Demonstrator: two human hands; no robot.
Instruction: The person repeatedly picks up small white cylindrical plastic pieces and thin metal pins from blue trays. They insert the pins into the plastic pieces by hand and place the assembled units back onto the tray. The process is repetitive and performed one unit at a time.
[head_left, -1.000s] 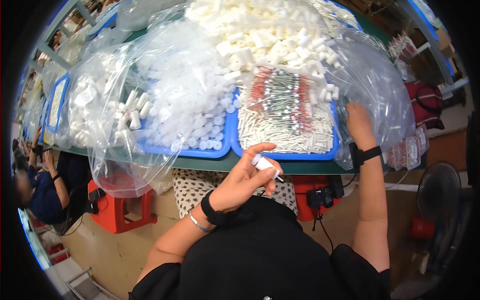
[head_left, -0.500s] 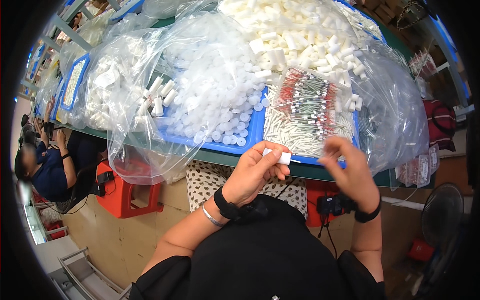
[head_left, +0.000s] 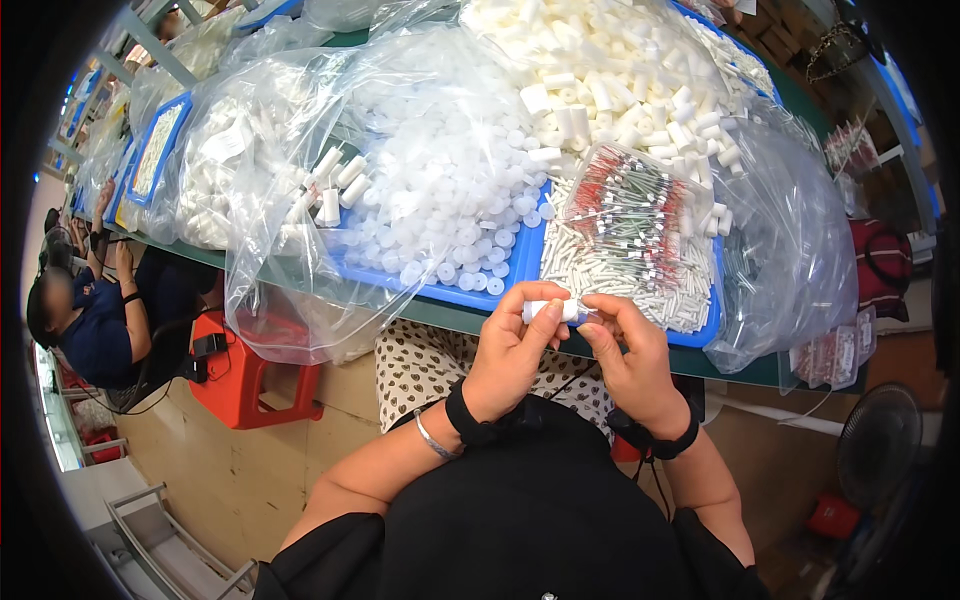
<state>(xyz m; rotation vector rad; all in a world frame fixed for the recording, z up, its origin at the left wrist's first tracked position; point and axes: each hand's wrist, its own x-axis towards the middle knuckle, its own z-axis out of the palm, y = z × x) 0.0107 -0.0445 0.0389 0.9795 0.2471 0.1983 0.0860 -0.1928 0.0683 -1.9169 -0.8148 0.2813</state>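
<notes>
Between thumb and fingers, my left hand is closed on a short white cylinder, which lies sideways in front of my waist. At the cylinder's right end, the thumb and forefinger of my right hand come together in a pinch. Whatever they hold there is too small to make out. Just beyond my hands, a blue tray carries many small white rods. On top of these rests a clear tray of small parts with red and green leads.
Left of the rods is a heap of translucent discs in a blue tray under clear plastic. White cylinders are piled at the back. A red stool and a seated person are at left, a fan at right.
My right hand has moved left from near the tray's front edge to the cylinder's right end. My left hand still holds the cylinder. The view has shifted slightly.
</notes>
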